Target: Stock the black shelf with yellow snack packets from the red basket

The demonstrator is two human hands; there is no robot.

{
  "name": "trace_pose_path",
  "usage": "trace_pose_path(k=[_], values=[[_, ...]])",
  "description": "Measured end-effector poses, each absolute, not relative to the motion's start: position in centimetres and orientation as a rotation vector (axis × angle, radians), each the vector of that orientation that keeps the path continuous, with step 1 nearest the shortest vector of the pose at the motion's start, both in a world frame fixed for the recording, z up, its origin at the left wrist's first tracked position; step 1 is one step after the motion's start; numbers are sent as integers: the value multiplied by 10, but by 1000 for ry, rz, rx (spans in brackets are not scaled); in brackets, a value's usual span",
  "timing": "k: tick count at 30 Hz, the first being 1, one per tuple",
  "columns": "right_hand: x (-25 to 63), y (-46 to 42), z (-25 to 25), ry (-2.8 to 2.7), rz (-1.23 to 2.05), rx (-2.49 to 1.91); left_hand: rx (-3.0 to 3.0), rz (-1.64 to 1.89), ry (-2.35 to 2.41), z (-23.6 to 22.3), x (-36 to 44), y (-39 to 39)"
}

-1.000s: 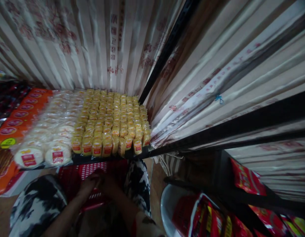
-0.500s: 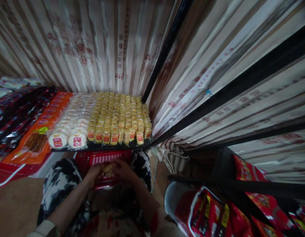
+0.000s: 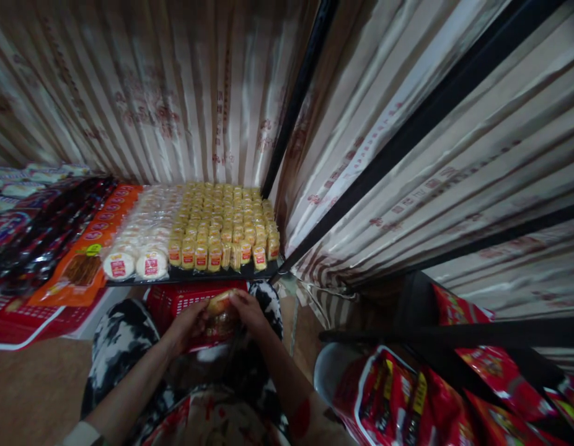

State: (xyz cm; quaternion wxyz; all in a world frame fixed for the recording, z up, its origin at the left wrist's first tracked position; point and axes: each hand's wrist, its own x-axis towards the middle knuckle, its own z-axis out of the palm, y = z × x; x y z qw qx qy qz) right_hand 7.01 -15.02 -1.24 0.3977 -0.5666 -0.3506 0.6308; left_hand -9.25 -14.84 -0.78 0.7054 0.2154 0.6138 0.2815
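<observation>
Between my two hands is a yellow wrapped snack pack (image 3: 220, 303), held above a red plastic basket (image 3: 173, 303) at my knees. My left hand (image 3: 193, 323) closes on its left end, and the fingers of my right hand (image 3: 247, 309) pinch its right end. Just below it shows more clear-wrapped food (image 3: 222, 323); whether that is held or lies in the basket I cannot tell. In front of me, rows of small yellow wrapped snacks (image 3: 222, 229) stand on the shelf, beside white round wrapped cakes (image 3: 152, 263).
An orange snack bag (image 3: 75, 266) and dark shiny packs (image 3: 45, 235) lie on the shelf to the left. Black frame bars (image 3: 343, 217) cross on the right before a striped curtain (image 3: 198, 93). Lower right, a basket holds red packets (image 3: 440, 409).
Both hands have risen slightly and moved further apart, and the yellow pack between them now shows more clearly. The whole view has shifted a little.
</observation>
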Motion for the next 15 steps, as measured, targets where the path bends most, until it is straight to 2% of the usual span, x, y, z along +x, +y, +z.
trace_pose_path(k=[6,15], values=[[73,-154,-11,-779,1561,-1420,766,702,1323,20,-79,-152],[76,-157,0,-707,1546,-1419,937,842,1380,33,-59,-146]])
